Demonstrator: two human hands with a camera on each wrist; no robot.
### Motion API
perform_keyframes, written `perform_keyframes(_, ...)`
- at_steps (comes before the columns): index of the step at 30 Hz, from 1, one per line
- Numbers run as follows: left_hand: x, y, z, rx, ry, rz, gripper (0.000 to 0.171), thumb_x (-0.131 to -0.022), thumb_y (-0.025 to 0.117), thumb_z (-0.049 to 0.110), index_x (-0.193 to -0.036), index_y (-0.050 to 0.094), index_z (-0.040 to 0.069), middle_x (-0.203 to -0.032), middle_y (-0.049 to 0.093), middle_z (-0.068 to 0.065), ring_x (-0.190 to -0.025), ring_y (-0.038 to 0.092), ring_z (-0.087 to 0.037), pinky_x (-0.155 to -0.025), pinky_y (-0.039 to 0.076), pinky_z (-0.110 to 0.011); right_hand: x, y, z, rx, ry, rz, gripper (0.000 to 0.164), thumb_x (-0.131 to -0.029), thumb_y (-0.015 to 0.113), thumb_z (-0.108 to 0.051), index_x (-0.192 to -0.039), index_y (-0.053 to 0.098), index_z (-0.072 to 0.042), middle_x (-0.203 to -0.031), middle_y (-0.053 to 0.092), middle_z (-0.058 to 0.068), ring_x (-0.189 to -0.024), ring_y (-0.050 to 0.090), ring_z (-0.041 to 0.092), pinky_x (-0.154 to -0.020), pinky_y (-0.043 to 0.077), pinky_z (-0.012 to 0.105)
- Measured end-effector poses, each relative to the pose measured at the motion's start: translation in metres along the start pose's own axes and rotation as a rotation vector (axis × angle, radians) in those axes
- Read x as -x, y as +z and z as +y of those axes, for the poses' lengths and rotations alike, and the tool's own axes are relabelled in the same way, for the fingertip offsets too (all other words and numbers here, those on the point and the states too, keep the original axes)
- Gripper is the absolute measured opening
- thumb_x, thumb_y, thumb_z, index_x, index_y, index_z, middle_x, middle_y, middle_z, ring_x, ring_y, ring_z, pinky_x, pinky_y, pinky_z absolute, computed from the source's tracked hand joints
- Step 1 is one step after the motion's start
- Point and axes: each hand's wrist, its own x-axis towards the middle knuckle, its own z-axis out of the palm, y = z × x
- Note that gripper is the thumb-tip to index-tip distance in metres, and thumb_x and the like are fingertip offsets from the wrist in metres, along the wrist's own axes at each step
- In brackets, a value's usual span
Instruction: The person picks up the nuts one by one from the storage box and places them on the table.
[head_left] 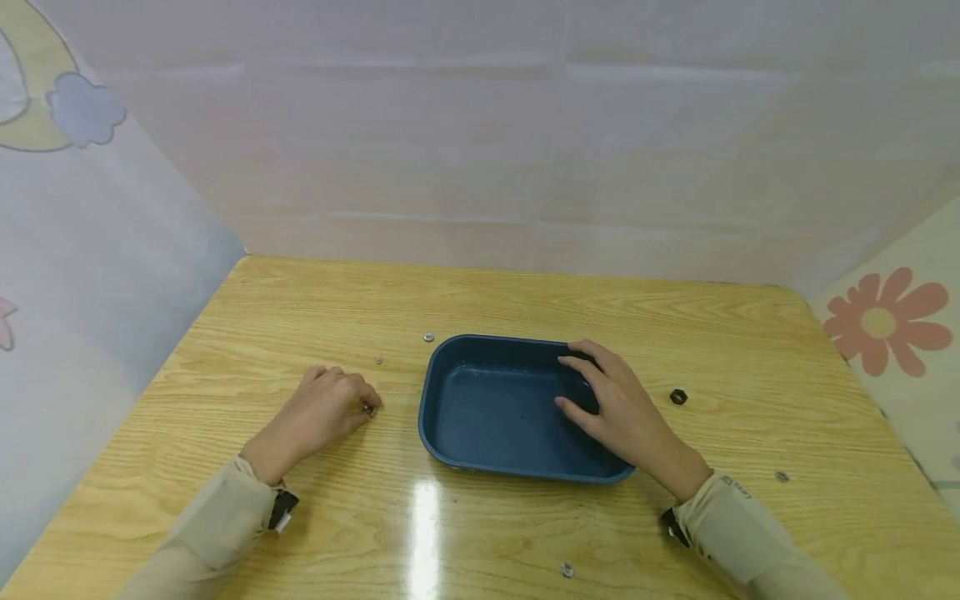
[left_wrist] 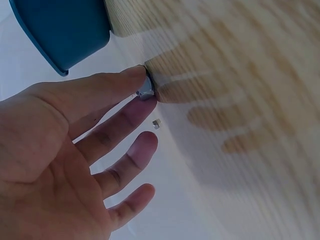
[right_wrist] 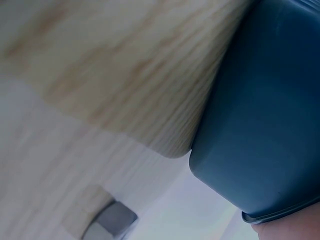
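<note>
My left hand (head_left: 322, 408) is low over the wooden table, left of a dark blue rectangular tray (head_left: 426, 408). Between thumb and index finger it pinches a small silvery metal nut (left_wrist: 146, 89) at the tabletop; the other fingers are spread apart in the left wrist view. My right hand (head_left: 618, 408) lies across the tray's right side, its fingers loosely bent and thumb reaching over the inside. In the right wrist view, a bit of this hand (right_wrist: 290, 227) shows at the tray's rim; the rest is out of frame. The tray's floor is bare where it shows.
A black hex nut (head_left: 678, 397) lies right of the tray. Small metal nuts are scattered about: one behind the tray (head_left: 429, 337), a tiny one (head_left: 378, 361) beyond my left hand, one far right (head_left: 782, 477), one near the front (head_left: 567, 570). Printed cloth walls border the table.
</note>
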Motion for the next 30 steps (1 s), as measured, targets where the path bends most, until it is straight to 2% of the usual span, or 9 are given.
perform_keyframes(16,0.0,-0.004,0.001,0.018,-0.028,-0.043,0.023,-0.079,0.082,0.009,-0.101,0.078,0.013,-0.097,0.076,0.0,-0.091,0.065,-0.023,-0.093,0.044,-0.058,-0.001,-0.002,-0.001,-0.005,0.002,-0.021,0.055,-0.087,0.077,-0.026,-0.133,0.059,-0.002,-0.145,0.046,0.019,-0.136,0.042,0.038,-0.11,0.035,0.059)
perform_keyframes(20,-0.002,-0.006,0.003,0.023,-0.043,-0.042,0.028,-0.081,0.08,0.011,-0.109,0.075,0.01,-0.104,0.075,-0.004,-0.098,0.065,-0.028,-0.095,0.044,-0.057,0.0,-0.003,0.0,-0.016,0.012,-0.028,0.058,-0.089,0.075,-0.03,-0.136,0.056,-0.002,-0.146,0.045,0.019,-0.136,0.041,0.038,-0.11,0.035,0.059)
perform_keyframes(30,-0.018,-0.011,0.013,0.002,-0.011,0.038,0.044,-0.087,0.076,0.02,-0.128,0.065,0.008,-0.129,0.066,-0.013,-0.117,0.06,-0.037,-0.101,0.042,-0.058,0.002,-0.008,0.0,-0.121,0.104,-0.113,0.063,-0.102,0.052,-0.041,-0.152,0.036,-0.004,-0.157,0.033,0.017,-0.144,0.033,0.039,-0.114,0.029,0.061)
